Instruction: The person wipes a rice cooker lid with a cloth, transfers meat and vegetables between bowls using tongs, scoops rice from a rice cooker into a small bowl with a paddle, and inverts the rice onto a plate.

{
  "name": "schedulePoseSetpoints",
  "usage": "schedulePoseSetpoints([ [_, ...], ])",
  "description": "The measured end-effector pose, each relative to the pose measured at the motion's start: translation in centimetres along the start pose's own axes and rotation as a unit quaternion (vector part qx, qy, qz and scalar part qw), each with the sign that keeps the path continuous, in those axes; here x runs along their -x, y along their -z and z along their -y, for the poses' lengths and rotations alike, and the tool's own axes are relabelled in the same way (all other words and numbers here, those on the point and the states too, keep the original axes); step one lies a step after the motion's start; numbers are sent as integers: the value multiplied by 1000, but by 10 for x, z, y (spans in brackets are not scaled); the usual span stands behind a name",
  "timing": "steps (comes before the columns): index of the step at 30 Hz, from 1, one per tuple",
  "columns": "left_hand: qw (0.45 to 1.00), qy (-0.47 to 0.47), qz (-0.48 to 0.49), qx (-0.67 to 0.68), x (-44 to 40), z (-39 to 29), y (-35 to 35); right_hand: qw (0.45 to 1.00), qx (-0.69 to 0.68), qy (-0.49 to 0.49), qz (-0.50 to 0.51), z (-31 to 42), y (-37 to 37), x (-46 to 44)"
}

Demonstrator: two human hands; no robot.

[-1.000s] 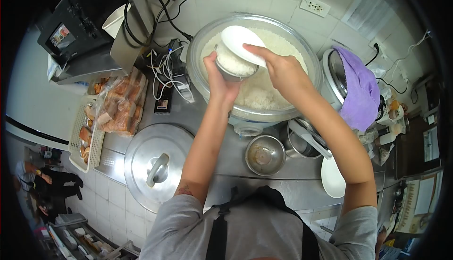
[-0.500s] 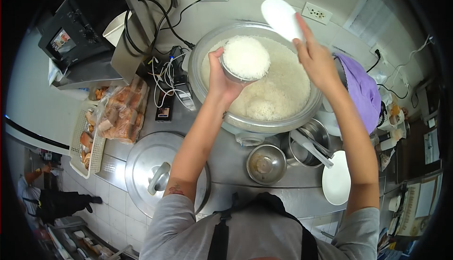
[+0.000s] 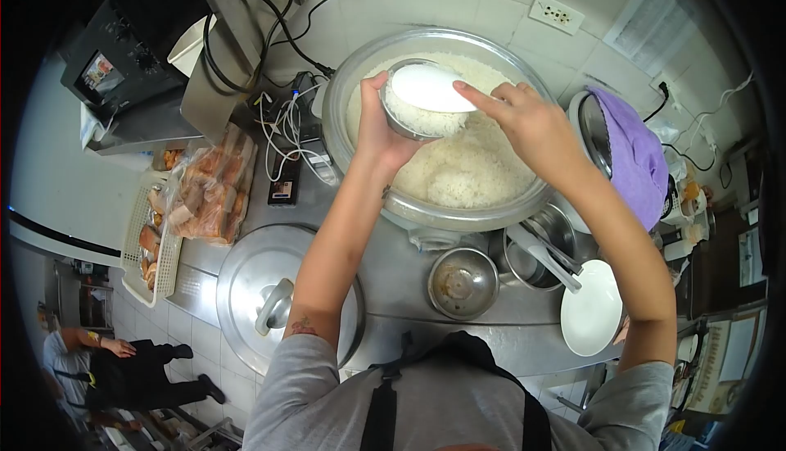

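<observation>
My left hand (image 3: 383,133) is curled around a small metal bowl (image 3: 399,126) filled with white rice (image 3: 438,123), held above the large cooker. In my right hand (image 3: 530,127) is a white rice paddle (image 3: 430,89), its broad face lying flat over the rice in the bowl, with my index finger stretched along it. Its handle is hidden inside my grip. Below both hands, the wide cooker (image 3: 467,220) holds a large amount of cooked rice (image 3: 467,181), mounded toward the near side.
Near me are an empty metal bowl (image 3: 463,283), a pot (image 3: 565,226) with utensils, and a white oval plate (image 3: 591,312). Leftward lie a large lid (image 3: 237,287), tangled cables (image 3: 282,144), and bagged food (image 3: 213,189) by a basket (image 3: 168,267). A purple cloth (image 3: 630,156) hangs right. Another person (image 3: 123,369) stands far left.
My right hand has brought the rice paddle down and left, from beside the wall outlet onto the rice in the bowl. The rice heap looks lower. The other person shows more fully.
</observation>
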State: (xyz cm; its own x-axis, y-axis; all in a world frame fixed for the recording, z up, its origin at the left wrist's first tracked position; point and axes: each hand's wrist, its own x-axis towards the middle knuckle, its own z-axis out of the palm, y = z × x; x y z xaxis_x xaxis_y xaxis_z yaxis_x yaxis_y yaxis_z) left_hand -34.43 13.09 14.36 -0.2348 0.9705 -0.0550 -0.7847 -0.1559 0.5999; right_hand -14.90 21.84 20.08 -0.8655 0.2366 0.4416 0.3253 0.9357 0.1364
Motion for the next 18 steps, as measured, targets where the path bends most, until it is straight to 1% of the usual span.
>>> schedulePoseSetpoints([
  [3,1000,-25,0,16,-3,5,2,977,-176,-116,-32,-11,-5,-7],
  [6,997,-68,-10,24,-5,5,-1,984,-116,-135,23,1,-14,-10],
  [9,994,-93,-5,56,-3,-3,4,970,-191,-149,12,2,-24,-24],
  [12,987,-140,-1,75,1,-23,13,937,-177,-292,69,-43,-45,-55],
  [13,984,-159,-2,75,2,-30,18,941,-145,-282,120,-47,-53,-61],
  [14,981,-169,15,92,5,-35,23,941,-113,-271,170,-49,-62,-67],
  [15,979,-179,-2,96,7,-39,26,937,-80,-260,220,-52,-74,-73],
  [18,972,-209,-45,99,12,-47,24,962,54,-175,202,-61,-132,-84],
])
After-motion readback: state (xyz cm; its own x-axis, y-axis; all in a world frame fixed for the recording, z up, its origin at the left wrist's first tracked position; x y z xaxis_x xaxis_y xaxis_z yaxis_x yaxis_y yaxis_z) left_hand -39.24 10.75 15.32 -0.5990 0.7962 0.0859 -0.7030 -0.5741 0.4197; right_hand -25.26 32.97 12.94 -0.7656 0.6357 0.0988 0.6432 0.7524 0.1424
